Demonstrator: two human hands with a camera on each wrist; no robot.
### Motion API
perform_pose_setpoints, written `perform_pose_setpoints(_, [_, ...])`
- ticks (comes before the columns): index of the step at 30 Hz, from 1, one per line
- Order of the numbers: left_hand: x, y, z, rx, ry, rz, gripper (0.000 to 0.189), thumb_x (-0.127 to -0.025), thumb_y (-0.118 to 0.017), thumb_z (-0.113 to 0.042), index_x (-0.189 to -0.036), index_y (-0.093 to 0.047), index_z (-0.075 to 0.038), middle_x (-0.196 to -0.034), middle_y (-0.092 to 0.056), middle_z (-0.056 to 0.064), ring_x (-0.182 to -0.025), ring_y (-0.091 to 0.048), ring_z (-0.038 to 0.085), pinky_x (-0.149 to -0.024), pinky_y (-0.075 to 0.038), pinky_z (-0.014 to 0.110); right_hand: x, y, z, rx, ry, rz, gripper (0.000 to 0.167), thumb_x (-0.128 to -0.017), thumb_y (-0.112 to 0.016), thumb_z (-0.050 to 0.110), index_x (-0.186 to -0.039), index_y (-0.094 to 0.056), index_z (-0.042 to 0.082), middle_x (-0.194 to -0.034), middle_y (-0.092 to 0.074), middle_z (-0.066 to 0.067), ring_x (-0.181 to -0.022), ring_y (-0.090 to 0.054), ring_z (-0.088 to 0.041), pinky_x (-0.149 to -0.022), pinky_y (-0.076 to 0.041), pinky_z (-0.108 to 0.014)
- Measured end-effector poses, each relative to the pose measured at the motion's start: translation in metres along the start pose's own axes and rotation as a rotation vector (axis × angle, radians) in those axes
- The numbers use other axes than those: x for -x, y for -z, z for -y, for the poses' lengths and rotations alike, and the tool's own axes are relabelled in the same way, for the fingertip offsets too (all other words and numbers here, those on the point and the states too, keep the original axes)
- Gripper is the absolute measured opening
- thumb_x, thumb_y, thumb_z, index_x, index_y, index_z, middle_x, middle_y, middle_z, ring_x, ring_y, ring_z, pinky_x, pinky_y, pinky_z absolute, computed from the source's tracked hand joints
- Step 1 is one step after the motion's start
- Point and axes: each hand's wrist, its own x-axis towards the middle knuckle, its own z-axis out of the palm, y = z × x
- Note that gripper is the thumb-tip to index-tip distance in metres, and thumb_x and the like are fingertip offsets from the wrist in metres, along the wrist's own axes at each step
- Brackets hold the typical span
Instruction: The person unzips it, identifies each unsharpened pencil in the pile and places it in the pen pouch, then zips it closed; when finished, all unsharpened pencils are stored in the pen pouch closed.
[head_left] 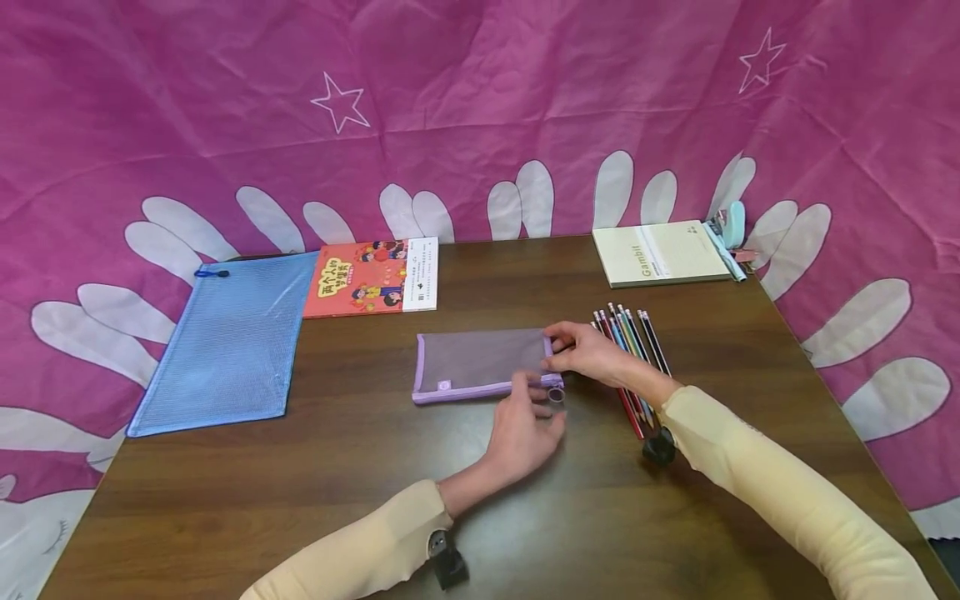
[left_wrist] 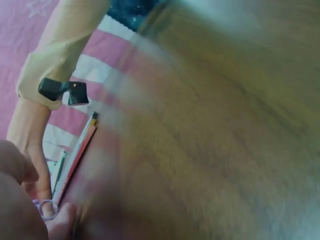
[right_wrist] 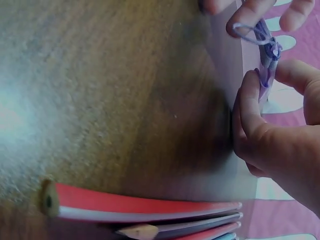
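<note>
A mesh zip pencil pouch (head_left: 480, 357) with lilac trim lies in the middle of the table, its zipper side towards me. At its right end my right hand (head_left: 592, 352) pinches the short edge; in the right wrist view thumb and fingers lie on either side of that edge. My left hand (head_left: 525, 429) is by the zipper corner, fingers spread and slightly bent, right beside the zipper's ring pull (head_left: 556, 394). Beneath and beside my right forearm lies a bunch of pencils (head_left: 630, 333), also low in the right wrist view, partly hidden by the arm in the head view.
A blue mesh zip bag (head_left: 225, 342) lies at the left, touching a red and white book (head_left: 367, 279). At the back right is a cream notebook (head_left: 663, 254) with small light-blue and pink stationery items (head_left: 731, 233) at its edge. A pink cloth (head_left: 465, 100) hangs behind the table.
</note>
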Motion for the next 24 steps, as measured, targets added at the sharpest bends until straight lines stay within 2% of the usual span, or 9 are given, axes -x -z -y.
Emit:
perform_pose_setpoints(4, [-0.002, -0.006, -0.002, 0.079, 0.064, -0.02, 0.053, -0.081, -0.078, -0.002, -0.121, -0.044, -0.001, -0.1, -0.069, 0.014, -0.076, -0.072, 0.017, -0.072, -0.056, 0.031, 0.002, -0.001, -0.002, -0.014, 0.006, -0.01, 0.063, -0.083, -0.075, 0.006, -0.136, -0.048, -0.012, -0.109, -0.055, -0.022, -0.095, -0.051, -0.028, -0.075, -0.046, -0.03])
perform_pose_setpoints(7, [-0.003, -0.007, -0.004, 0.073, 0.085, -0.039, 0.055, -0.078, -0.08, -0.003, -0.121, -0.045, -0.002, -0.092, -0.068, 0.011, -0.071, -0.07, 0.013, -0.069, -0.054, 0.029, 0.003, -0.003, -0.002, -0.018, 0.008, -0.013, 0.063, -0.083, -0.075, 0.007, -0.136, -0.048, -0.011, -0.11, -0.055, -0.022, -0.095, -0.051, -0.028, -0.075, -0.047, -0.03])
perform_pose_setpoints(9, [-0.004, -0.007, -0.004, 0.029, 0.06, -0.058, 0.057, -0.076, -0.081, -0.004, -0.121, -0.047, -0.002, -0.085, -0.068, 0.008, -0.067, -0.067, 0.01, -0.069, -0.053, 0.03, 0.003, -0.003, -0.002, -0.012, 0.001, -0.024, 0.063, -0.082, -0.076, 0.008, -0.136, -0.05, -0.01, -0.111, -0.055, -0.022, -0.095, -0.052, -0.028, -0.076, -0.046, -0.029])
perform_pose_setpoints(13, [-0.009, -0.007, -0.001, -0.09, -0.046, -0.106, 0.054, -0.074, -0.081, -0.001, -0.119, -0.051, -0.004, -0.072, -0.067, 0.002, -0.061, -0.063, 0.008, -0.065, -0.052, 0.032, 0.003, -0.003, -0.002, 0.007, 0.003, -0.032, 0.063, -0.082, -0.078, 0.01, -0.135, -0.05, -0.01, -0.112, -0.056, -0.022, -0.096, -0.053, -0.029, -0.077, -0.047, -0.03])
perform_pose_setpoints(17, [-0.013, -0.005, 0.002, -0.174, -0.124, -0.109, 0.047, -0.076, -0.078, 0.0, -0.116, -0.055, -0.007, -0.067, -0.065, -0.003, -0.059, -0.063, 0.01, -0.06, -0.052, 0.031, 0.003, -0.003, -0.003, 0.004, 0.002, -0.03, 0.06, -0.085, -0.077, 0.01, -0.135, -0.05, -0.01, -0.112, -0.055, -0.023, -0.095, -0.053, -0.029, -0.077, -0.047, -0.03])
perform_pose_setpoints(21, [-0.015, -0.003, 0.004, -0.212, -0.141, -0.088, 0.041, -0.079, -0.077, -0.003, -0.115, -0.058, -0.008, -0.066, -0.065, -0.005, -0.06, -0.062, 0.009, -0.06, -0.052, 0.03, 0.003, -0.003, -0.002, 0.002, -0.007, -0.027, 0.059, -0.086, -0.077, 0.01, -0.136, -0.051, -0.01, -0.113, -0.055, -0.023, -0.096, -0.052, -0.029, -0.077, -0.047, -0.03])
perform_pose_setpoints(24, [-0.015, -0.001, 0.005, -0.181, -0.123, -0.088, 0.038, -0.081, -0.075, -0.001, -0.115, -0.057, -0.006, -0.067, -0.064, -0.003, -0.058, -0.06, 0.007, -0.058, -0.051, 0.027, 0.003, -0.003, -0.001, 0.002, -0.013, -0.022, 0.062, -0.085, -0.078, 0.011, -0.137, -0.05, -0.009, -0.114, -0.054, -0.022, -0.097, -0.052, -0.029, -0.078, -0.047, -0.031])
